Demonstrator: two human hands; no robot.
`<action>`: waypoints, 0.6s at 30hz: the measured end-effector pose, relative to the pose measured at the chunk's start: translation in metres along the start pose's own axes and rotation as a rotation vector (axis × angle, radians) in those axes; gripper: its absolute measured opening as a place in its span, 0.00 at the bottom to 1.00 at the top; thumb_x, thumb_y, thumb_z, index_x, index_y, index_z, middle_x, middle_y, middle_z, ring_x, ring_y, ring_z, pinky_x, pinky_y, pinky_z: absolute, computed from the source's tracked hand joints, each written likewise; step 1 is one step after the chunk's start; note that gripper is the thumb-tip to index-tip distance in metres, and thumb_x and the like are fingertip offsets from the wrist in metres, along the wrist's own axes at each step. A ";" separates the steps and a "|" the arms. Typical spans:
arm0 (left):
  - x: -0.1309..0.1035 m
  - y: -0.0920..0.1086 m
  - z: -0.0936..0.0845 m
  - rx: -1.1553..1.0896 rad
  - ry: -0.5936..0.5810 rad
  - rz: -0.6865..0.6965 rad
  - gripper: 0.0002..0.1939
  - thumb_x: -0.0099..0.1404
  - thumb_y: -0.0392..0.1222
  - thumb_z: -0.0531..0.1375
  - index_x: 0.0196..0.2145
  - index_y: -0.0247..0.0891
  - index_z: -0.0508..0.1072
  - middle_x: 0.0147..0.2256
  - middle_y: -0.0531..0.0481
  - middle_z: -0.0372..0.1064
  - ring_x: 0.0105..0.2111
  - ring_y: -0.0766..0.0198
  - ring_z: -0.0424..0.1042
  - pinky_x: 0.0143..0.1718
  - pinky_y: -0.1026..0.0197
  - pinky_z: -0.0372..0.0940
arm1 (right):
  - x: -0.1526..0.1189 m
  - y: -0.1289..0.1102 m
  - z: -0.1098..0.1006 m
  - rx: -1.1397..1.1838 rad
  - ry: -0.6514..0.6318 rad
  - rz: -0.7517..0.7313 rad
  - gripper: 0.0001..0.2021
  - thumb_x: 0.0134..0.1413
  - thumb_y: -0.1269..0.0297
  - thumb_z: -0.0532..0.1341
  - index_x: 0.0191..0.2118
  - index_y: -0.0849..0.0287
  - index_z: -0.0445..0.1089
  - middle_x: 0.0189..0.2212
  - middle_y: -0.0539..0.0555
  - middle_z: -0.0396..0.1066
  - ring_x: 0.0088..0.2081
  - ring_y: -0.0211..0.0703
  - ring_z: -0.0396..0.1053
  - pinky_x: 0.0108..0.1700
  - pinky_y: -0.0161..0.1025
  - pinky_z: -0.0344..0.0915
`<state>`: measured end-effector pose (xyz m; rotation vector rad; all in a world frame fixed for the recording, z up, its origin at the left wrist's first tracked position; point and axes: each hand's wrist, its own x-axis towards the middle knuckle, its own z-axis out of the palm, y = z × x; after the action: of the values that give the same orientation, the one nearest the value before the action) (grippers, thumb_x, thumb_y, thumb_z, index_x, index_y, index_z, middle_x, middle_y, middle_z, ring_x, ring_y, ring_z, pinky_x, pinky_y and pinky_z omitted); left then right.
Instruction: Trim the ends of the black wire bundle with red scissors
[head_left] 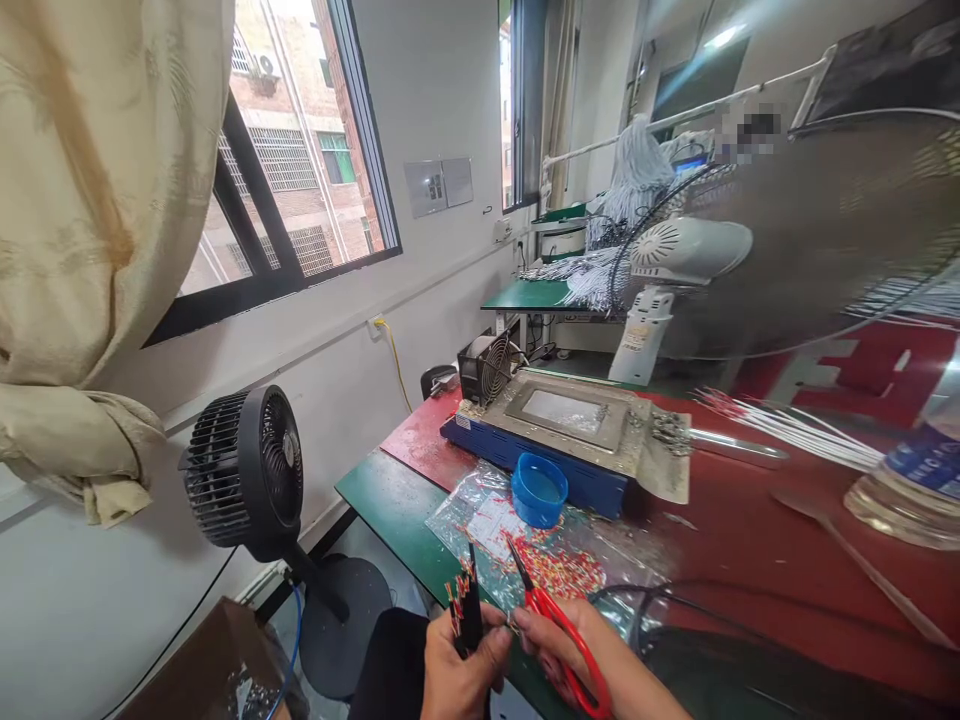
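My left hand is closed around a bundle of black cables; short coloured wire ends, reddish and orange, stick up from it. Red-handled scissors rest in my right hand, their dark blades pointing up and away to the left. The thumb and fingertips of that hand meet close to my left thumb, pinching at a thin wire end too small to make out clearly. Just beyond both hands, a pile of small red and yellow bits lies on a clear plastic sheet.
A blue round tub stands before a blue-sided metal heating bath. Behind it sits a small black fan. To the right are white cables, a long metal tool and a clear bottle. A floor fan stands left.
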<state>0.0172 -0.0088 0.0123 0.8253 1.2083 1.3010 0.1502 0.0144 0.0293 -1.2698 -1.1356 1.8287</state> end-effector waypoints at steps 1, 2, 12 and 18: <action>0.000 -0.001 0.000 0.012 0.009 0.010 0.19 0.39 0.51 0.66 0.22 0.32 0.71 0.13 0.57 0.58 0.13 0.75 0.53 0.16 0.66 0.47 | 0.000 0.000 0.000 -0.003 0.001 0.007 0.26 0.33 0.38 0.60 0.19 0.61 0.60 0.11 0.43 0.54 0.14 0.27 0.51 0.17 0.29 0.45; 0.000 -0.002 0.000 0.022 0.020 0.019 0.18 0.40 0.51 0.66 0.22 0.32 0.71 0.13 0.57 0.59 0.14 0.75 0.54 0.16 0.66 0.47 | 0.001 0.000 -0.001 -0.010 0.001 0.009 0.26 0.33 0.38 0.60 0.18 0.61 0.60 0.10 0.43 0.54 0.13 0.27 0.51 0.17 0.29 0.45; -0.001 -0.009 -0.002 0.155 0.090 0.066 0.17 0.42 0.52 0.65 0.22 0.33 0.73 0.15 0.54 0.59 0.18 0.71 0.56 0.17 0.65 0.49 | 0.007 0.009 -0.001 -0.080 0.046 0.003 0.24 0.37 0.40 0.58 0.19 0.61 0.62 0.10 0.43 0.54 0.12 0.28 0.51 0.17 0.29 0.47; -0.003 -0.007 -0.001 0.253 0.134 0.101 0.18 0.43 0.54 0.63 0.22 0.34 0.73 0.17 0.53 0.64 0.20 0.70 0.58 0.23 0.63 0.53 | 0.017 0.024 -0.004 -0.252 0.037 -0.079 0.23 0.39 0.42 0.58 0.18 0.60 0.60 0.10 0.44 0.55 0.12 0.29 0.51 0.16 0.30 0.47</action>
<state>0.0180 -0.0127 0.0055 1.0038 1.4752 1.3184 0.1479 0.0196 0.0005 -1.3712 -1.4099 1.6370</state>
